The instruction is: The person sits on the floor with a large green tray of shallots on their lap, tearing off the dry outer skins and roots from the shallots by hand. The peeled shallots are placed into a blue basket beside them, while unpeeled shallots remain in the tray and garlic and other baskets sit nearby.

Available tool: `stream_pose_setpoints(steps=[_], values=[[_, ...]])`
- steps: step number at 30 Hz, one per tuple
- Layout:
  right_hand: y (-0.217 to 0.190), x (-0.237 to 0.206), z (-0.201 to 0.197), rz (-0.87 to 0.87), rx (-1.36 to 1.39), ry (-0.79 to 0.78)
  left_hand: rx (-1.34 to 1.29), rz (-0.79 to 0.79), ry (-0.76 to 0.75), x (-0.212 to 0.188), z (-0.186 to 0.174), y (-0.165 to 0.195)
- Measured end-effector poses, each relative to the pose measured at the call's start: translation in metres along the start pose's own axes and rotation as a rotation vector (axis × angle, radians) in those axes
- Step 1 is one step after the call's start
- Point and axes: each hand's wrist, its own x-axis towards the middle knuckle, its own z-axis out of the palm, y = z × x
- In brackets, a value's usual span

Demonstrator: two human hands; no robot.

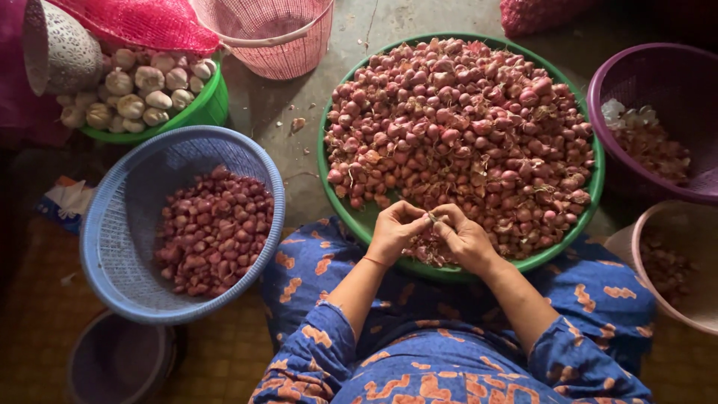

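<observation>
My left hand [394,230] and my right hand [464,236] meet over the near rim of a big green basin [344,217] heaped with red shallots [464,127]. Together the fingertips pinch one small shallot [431,218] between them. Loose skins lie in the basin just under my hands. To the left stands a blue plastic basket [112,224] holding darker shallots [213,230]. My blue patterned sleeves and lap fill the bottom of the view.
A green bowl of garlic bulbs [142,90] sits at top left beside a pink mesh basket [273,37]. A purple basket [658,82] with peelings is at right, a pink tub [673,262] below it, and a purple bowl [120,359] at bottom left.
</observation>
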Motion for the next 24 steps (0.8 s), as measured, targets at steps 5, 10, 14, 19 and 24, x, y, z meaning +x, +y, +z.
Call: stream_pose_setpoints(steps=[5,10,14,19,24], values=[[0.010,0.004,-0.004,0.070,0.269,-0.084,0.060,0.005,-0.027,0.001,-0.002,-0.007],[0.007,0.008,-0.007,0.100,0.138,-0.015,0.235,-0.022,-0.048,-0.002,0.008,-0.010],[-0.003,0.006,-0.011,0.042,0.268,0.017,-0.130,0.000,-0.010,-0.001,0.004,0.005],[0.008,0.004,-0.003,0.007,0.356,-0.069,-0.179,-0.094,-0.002,-0.001,0.005,0.015],[0.021,0.006,0.005,0.031,0.421,-0.006,-0.205,-0.073,-0.049,-0.004,0.007,0.018]])
